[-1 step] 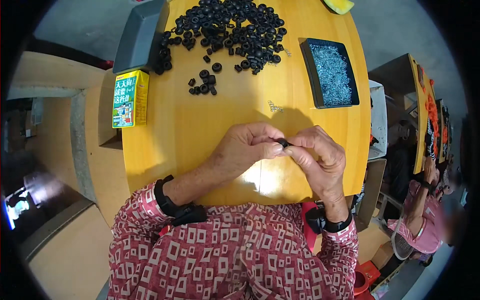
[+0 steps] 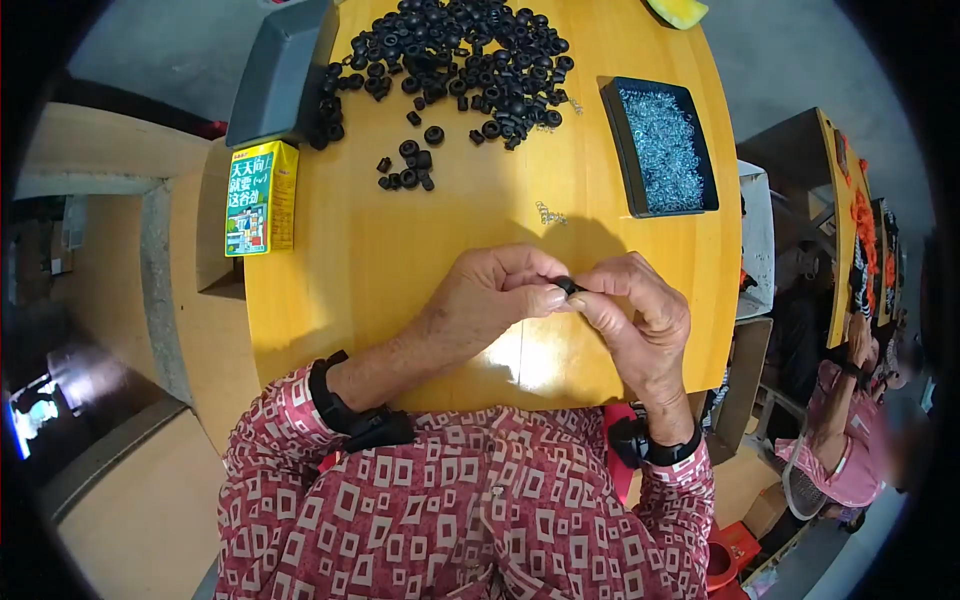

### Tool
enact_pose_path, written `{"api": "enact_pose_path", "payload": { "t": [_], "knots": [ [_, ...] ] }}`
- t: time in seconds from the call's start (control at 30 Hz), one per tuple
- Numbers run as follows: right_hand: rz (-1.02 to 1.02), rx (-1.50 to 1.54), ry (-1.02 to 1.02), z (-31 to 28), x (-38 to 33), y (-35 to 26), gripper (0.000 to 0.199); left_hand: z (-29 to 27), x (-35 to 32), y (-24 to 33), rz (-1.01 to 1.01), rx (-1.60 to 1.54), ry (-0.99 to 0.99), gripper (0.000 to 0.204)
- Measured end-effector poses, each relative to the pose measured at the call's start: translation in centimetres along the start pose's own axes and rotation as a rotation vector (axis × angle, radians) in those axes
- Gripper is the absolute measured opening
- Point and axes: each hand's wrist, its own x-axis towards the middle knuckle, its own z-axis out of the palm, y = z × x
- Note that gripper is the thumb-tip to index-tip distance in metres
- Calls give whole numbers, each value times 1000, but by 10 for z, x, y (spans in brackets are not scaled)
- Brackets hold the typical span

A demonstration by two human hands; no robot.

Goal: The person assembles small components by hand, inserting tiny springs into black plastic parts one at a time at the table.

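Note:
Above the near part of the table, both hands meet at a small round black plastic piece (image 2: pixel 567 286). My left hand (image 2: pixel 488 297) pinches it between thumb and forefinger. From the other side, the thumb and forefinger of my right hand (image 2: pixel 640 318) close on the same piece. Fingertips cover much of it, so its details cannot be made out. Beyond my hands lie a few small metal springs (image 2: pixel 550 214). Farther off is a small group of black plastic parts (image 2: pixel 408 165), with a large heap of the same parts (image 2: pixel 460 60) behind it.
A black tray (image 2: pixel 632 190) full of small metal springs (image 2: pixel 660 150) stands at the right. At the far left are an empty grey tray (image 2: pixel 280 70) and a green and yellow carton (image 2: pixel 260 200). A melon rind (image 2: pixel 680 10) lies at the far edge. Another person (image 2: pixel 845 430) sits off to the right.

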Motion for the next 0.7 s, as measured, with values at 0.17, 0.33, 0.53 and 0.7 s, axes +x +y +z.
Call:
{"api": "enact_pose_path", "payload": {
  "t": [0.17, 0.33, 0.53, 0.7],
  "knots": [
    [-7, -1, 97, 8, -4, 2, 14, 3, 1, 5, -25, 30, 21, 22],
    [27, 31, 172, 14, -10, 3, 21, 9, 3, 11, -115, -52, 79, 23],
    [53, 9, 117, 12, -12, 9, 22, -3, 10, 11, -200, 143, 45, 26],
    [21, -25, 165, 21, -12, 6, 27, -2, 9, 9, -200, 43, 71, 24]
  ]
}}
